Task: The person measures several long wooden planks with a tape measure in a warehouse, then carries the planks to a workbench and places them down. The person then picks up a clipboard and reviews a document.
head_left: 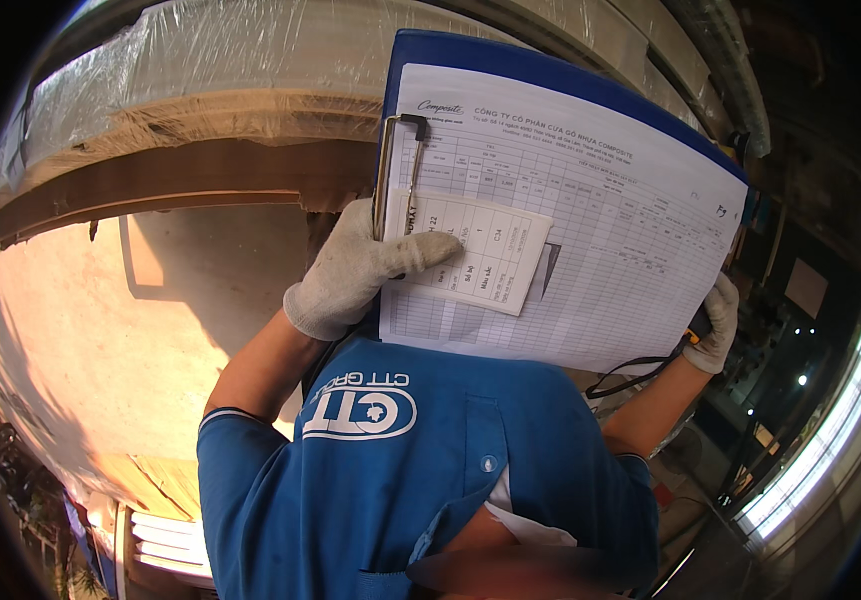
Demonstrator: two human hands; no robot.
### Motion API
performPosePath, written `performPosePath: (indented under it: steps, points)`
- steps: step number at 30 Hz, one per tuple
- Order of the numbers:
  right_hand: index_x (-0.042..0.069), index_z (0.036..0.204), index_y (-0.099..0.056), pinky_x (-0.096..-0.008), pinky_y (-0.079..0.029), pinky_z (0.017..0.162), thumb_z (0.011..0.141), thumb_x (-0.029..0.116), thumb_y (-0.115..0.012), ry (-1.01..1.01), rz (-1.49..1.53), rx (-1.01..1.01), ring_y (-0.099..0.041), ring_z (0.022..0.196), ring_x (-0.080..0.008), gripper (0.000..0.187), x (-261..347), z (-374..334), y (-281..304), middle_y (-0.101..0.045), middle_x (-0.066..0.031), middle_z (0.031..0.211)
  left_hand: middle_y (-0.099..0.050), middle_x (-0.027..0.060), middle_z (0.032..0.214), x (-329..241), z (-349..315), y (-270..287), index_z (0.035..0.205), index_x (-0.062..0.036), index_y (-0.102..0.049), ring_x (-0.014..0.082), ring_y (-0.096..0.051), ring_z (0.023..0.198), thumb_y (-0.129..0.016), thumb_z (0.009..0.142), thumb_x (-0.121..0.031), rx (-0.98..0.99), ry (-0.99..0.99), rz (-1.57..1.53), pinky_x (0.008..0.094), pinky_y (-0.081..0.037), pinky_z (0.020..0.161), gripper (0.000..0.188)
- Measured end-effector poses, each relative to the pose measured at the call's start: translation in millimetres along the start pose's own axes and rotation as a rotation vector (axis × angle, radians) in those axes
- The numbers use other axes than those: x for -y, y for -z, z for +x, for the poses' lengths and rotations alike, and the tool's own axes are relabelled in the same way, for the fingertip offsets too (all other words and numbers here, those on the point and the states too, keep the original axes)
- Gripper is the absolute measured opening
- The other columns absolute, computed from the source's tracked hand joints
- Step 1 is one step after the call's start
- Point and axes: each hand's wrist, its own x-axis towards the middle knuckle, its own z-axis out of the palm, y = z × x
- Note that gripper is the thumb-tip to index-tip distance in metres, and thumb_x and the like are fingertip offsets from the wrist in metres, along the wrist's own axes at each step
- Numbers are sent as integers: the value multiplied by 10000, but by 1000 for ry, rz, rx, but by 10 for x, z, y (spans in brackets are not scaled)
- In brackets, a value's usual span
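Note:
A dark blue clipboard (510, 58) is held up in front of my chest, tilted, with a stack of printed table sheets (610, 260) on it. My left hand (345, 275), in a pale knitted glove, grips its left edge by the metal clip (413, 150). The left thumb presses on small white printed labels (500, 270) lying over the sheets. My right hand (715, 328), gloved too, is closed at the lower right edge of the board. Beside its fingers a black and yellow object (695, 330) shows, mostly hidden, with a black cord (630, 368) near it.
Long boards wrapped in clear plastic (220, 55) are stacked across the far side, above a brown wooden beam (190, 175). Sunlit floor (80, 320) lies to the left. White stacked pieces (165, 540) stand at lower left. The right side is dark, with a bright opening (810, 460).

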Motion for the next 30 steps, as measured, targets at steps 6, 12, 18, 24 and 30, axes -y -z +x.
performPosePath:
  steps: [6,12,18,24,30]
  points:
    - [-69,1120,-678,-290,-549,769,811,191,-790,-6,16,9,-688,871,-180,420,37,64,10,-721,-143,1002,-692,191,1057,-4,14,-11,1178,68,-618,216,-688,902,-779,831,-191,7,4,-20,327,-570,816,462]
    - [-71,1125,-675,-291,-551,770,810,214,-792,-15,-7,-7,-690,872,-185,440,-33,-29,52,-720,-148,1005,-689,183,1082,-4,-11,-21,1204,58,-602,210,-683,931,-779,832,-172,18,16,-46,324,-566,832,472]
    - [-74,1139,-667,-290,-552,770,813,208,-788,-5,7,8,-691,877,-187,448,-27,25,78,-717,-153,1017,-690,177,1082,-11,-3,-25,1202,55,-603,206,-681,937,-778,834,-176,14,16,-57,319,-563,838,468]
    - [-74,1141,-666,-288,-548,779,817,202,-780,1,-1,9,-689,883,-183,441,-38,3,91,-716,-151,1024,-691,178,1076,8,-1,-42,1196,57,-606,205,-680,930,-777,836,-188,12,8,-32,321,-561,840,468]
    - [-71,1137,-671,-286,-542,776,808,224,-786,12,-34,-11,-685,878,-176,457,-41,-39,83,-716,-137,1017,-689,186,1072,-1,0,-49,1193,64,-605,211,-682,924,-775,836,-185,16,7,-30,324,-565,832,467]
